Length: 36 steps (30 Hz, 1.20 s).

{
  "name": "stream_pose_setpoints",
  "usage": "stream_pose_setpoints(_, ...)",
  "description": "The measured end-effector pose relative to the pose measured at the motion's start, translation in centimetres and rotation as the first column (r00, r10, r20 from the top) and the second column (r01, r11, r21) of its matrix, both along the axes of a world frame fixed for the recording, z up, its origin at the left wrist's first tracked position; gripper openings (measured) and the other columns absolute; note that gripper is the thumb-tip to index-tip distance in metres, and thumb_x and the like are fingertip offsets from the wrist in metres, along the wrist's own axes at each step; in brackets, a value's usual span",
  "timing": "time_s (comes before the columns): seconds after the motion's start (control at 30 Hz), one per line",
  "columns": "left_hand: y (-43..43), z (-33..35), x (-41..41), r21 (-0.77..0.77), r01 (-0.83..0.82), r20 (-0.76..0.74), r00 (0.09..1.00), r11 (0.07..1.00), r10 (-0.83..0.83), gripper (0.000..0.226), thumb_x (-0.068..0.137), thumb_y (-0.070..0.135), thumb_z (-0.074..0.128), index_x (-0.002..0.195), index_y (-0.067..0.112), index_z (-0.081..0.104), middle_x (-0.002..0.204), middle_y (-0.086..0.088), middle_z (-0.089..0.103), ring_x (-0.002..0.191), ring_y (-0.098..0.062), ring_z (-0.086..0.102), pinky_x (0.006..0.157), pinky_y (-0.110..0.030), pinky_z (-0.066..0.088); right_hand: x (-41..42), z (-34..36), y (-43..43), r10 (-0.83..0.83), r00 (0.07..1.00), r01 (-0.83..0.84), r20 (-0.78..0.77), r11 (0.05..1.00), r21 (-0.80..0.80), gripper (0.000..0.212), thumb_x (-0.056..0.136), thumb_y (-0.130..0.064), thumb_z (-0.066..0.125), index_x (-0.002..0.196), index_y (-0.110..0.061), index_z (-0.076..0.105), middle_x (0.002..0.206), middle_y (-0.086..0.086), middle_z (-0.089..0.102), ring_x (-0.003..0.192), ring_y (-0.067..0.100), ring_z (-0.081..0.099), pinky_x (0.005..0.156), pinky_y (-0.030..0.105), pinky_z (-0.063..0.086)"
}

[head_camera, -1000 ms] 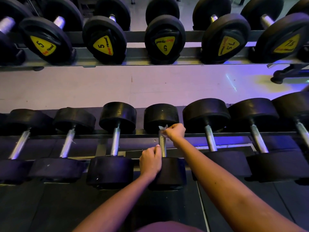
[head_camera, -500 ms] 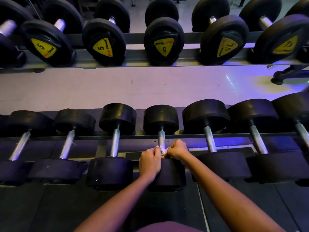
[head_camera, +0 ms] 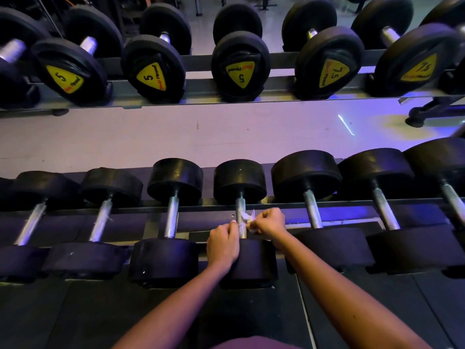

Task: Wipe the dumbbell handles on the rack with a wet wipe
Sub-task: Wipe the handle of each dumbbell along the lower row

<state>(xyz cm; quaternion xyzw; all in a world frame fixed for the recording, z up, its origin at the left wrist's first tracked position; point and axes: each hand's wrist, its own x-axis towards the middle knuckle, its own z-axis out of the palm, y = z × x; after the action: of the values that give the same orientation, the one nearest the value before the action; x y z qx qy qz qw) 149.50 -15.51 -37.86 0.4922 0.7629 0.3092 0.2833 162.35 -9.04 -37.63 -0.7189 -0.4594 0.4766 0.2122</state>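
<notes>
- Dark rack (head_camera: 141, 210) carries the row.
- Left hand (head_camera: 222, 244): fingers curled beside near end of handle (head_camera: 240, 209); grip unclear.
- Handle, centre frame: stiff knurled steel, likely grippy; heavy dumbbell (head_camera: 240, 181).
- Wipe (head_camera: 247, 219): limp, tearable; right hand (head_camera: 269, 222) pinches it against steel.

- The left forearm (head_camera: 176, 306) and the right forearm (head_camera: 339, 290) are bare along their whole visible length.
- The left hand (head_camera: 222, 244) and the right hand (head_camera: 269, 222) are bare too.
- One short, pale nail shows on a left-hand finger.
- A strip of mauve garment (head_camera: 251, 343), plain and smooth, shows at the bottom edge between the arms.
</notes>
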Motion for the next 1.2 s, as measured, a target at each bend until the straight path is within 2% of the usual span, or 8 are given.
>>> stream_pose_setpoints(0.13, -0.1, 0.1, 0.0, 0.002, 0.007, 0.020, 1.000, 1.000, -0.007, 0.049, 0.097, 0.038, 0.039, 0.062, 0.014, 0.064, 0.074, -0.011, 0.069, 0.075, -0.029, 0.062, 0.069, -0.037, 0.049, -1.5, 1.2, 2.4, -0.118, 0.984, 0.136, -0.131, 0.982, 0.132, 0.013, 0.072, -0.012, 0.084, 0.074, -0.006, 0.072, 0.073, 0.005, 0.070, 0.073, 0.014, 0.070, 0.067, 0.029, 0.060)
stream_pose_setpoints(0.3, -0.3, 0.6, 0.1, -0.001, 0.007, 0.018, 1.000, 1.000, -0.007, 0.045, 0.098, 0.035, 0.040, 0.061, 0.019, 0.060, 0.069, -0.002, 0.063, 0.069, -0.020, 0.058, 0.063, -0.029, 0.038, -3.2, 1.2, 3.0, -0.062, 0.998, 0.056, 0.027, 0.978, 0.200, 0.010, 0.080, -0.017, 0.078, 0.076, -0.011, 0.071, 0.075, 0.001, 0.068, 0.074, 0.009, 0.065, 0.078, 0.029, 0.058)
stream_pose_setpoints(0.57, 0.0, 0.0, 0.1, 0.027, 0.016, -0.023, 1.000, 1.000, -0.015, 0.045, 0.097, 0.031, 0.042, 0.072, 0.007, 0.070, 0.082, -0.018, 0.070, 0.081, -0.036, 0.061, 0.070, -0.038, 0.043, -1.4, 0.9, -1.7, 0.175, 0.968, -0.189, 0.178, 0.980, 0.068, 0.017, 0.075, -0.019, 0.078, 0.074, -0.004, 0.070, 0.076, 0.009, 0.069, 0.075, 0.017, 0.066, 0.071, 0.032, 0.057)
stream_pose_setpoints(0.73, -0.4, 0.4, 0.2, 0.037, 0.028, -0.018, 0.999, 0.999, -0.027, 0.045, 0.098, 0.030, 0.041, 0.059, 0.016, 0.058, 0.075, -0.013, 0.067, 0.075, -0.030, 0.060, 0.064, -0.034, 0.039, -1.4, 1.5, -0.8, 0.140, 0.982, -0.151, 0.126, 0.985, 0.083, 0.013, 0.075, -0.011, 0.077, 0.068, -0.010, 0.068, 0.072, 0.004, 0.066, 0.073, 0.011, 0.063, 0.064, 0.025, 0.052)
stream_pose_setpoints(0.87, -0.5, 0.8, 0.3, 0.032, 0.014, -0.015, 1.000, 0.999, -0.013, 0.049, 0.099, 0.030, 0.041, 0.052, 0.019, 0.048, 0.064, -0.003, 0.057, 0.067, -0.024, 0.056, 0.061, -0.031, 0.035, -2.6, 1.3, 1.8, 0.000, 0.998, -0.011, 0.058, 0.983, 0.186, 0.008, 0.082, -0.016, 0.074, 0.079, -0.008, 0.073, 0.082, 0.007, 0.071, 0.084, 0.016, 0.068, 0.078, 0.032, 0.058)
stream_pose_setpoints(0.97, -0.6, 0.9, 0.3, 0.020, 0.010, -0.016, 1.000, 1.000, -0.010, 0.048, 0.099, 0.031, 0.040, 0.054, 0.019, 0.051, 0.062, 0.001, 0.056, 0.065, -0.020, 0.055, 0.061, -0.029, 0.035, -2.9, 1.2, 2.6, -0.041, 0.999, 0.035, 0.030, 0.982, 0.187, 0.010, 0.085, -0.018, 0.072, 0.081, -0.008, 0.071, 0.081, 0.006, 0.069, 0.083, 0.016, 0.068, 0.079, 0.030, 0.057)
stream_pose_setpoints(1.1, -0.4, 0.8, 0.4, 0.016, 0.007, -0.025, 1.000, 1.000, -0.007, 0.046, 0.099, 0.032, 0.040, 0.060, 0.016, 0.058, 0.068, -0.003, 0.060, 0.067, -0.021, 0.054, 0.063, -0.029, 0.035, -2.0, 1.1, 1.6, 0.086, 0.992, -0.096, 0.090, 0.988, 0.123, 0.020, 0.076, -0.010, 0.078, 0.063, -0.014, 0.064, 0.073, 0.005, 0.067, 0.079, 0.015, 0.067, 0.073, 0.030, 0.058)
stream_pose_setpoints(1.2, -0.3, 0.8, 0.3, 0.007, 0.008, -0.030, 1.000, 1.000, -0.008, 0.044, 0.098, 0.031, 0.041, 0.062, 0.016, 0.060, 0.072, -0.009, 0.064, 0.068, -0.022, 0.052, 0.063, -0.031, 0.036, -1.0, 0.4, -0.3, 0.190, 0.974, -0.196, 0.125, 0.980, 0.035, 0.011, 0.072, -0.009, 0.079, 0.067, -0.008, 0.069, 0.074, 0.009, 0.069, 0.077, 0.015, 0.067, 0.068, 0.030, 0.057)
